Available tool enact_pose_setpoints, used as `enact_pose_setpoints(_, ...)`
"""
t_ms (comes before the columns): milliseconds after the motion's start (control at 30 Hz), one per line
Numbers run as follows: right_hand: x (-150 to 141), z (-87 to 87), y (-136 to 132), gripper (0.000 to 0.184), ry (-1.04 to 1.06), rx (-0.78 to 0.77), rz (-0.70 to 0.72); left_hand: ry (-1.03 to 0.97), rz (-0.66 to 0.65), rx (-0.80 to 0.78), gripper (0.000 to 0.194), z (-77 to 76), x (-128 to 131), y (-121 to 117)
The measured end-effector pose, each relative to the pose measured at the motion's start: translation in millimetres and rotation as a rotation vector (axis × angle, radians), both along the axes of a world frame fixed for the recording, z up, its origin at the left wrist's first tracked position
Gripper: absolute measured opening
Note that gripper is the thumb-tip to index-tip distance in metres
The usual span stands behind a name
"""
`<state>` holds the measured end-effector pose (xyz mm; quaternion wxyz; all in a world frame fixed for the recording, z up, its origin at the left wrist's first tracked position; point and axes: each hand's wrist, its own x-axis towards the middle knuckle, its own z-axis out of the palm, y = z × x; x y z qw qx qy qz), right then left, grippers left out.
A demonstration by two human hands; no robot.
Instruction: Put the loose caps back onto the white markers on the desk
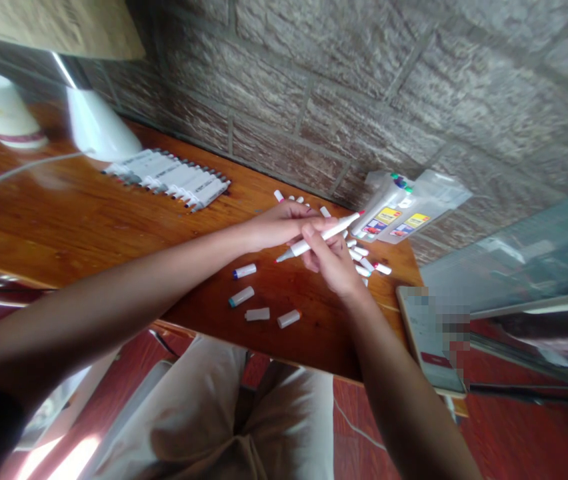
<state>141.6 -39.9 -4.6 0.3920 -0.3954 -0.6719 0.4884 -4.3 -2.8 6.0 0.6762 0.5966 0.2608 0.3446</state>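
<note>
A: Setup, largest first?
B: Brick-patterned wall [284, 100], then wooden table [64, 220]. On it: translucent plastic case [405, 207] by the wall, marker row [169, 179] to your left.
A: Your hands?
B: Your right hand [337, 265] grips a white double-ended marker [340, 226], tips bare, above the table. Your left hand [289, 223] meets it; I can't make out that grip.
A: Smallest?
B: Four loose caps [257, 314], on the table nearest you.

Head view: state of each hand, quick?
Left hand: by the white marker; grip cannot be told.
Right hand: closed, holding the marker.
</note>
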Motion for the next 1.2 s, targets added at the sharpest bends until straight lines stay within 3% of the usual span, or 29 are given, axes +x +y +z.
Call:
enact_pose_setpoints(333,0.9,-9.8,2.6,0.061,0.092,-0.045,0.007,-0.018,0.009,-0.002,0.033,0.1,-0.1,0.2)
enact_pose_setpoints(733,0.4,-9.7,3.1,0.061,0.134,-0.027,0.033,-0.012,0.082,0.001,0.029,6.1,2.3,-2.7)
enact_pose_setpoints(1000,-0.1,-0.2,-0.4,0.064,-0.003,0.063,0.007,0.066,0.067,0.002,0.033,5.6,2.2,-3.1)
enact_pose_setpoints(1200,-2.9,5.5,-4.4,0.068,-0.089,0.124,0.033,0.097,0.147,-0.074,0.029,13.9,1.9,-7.3)
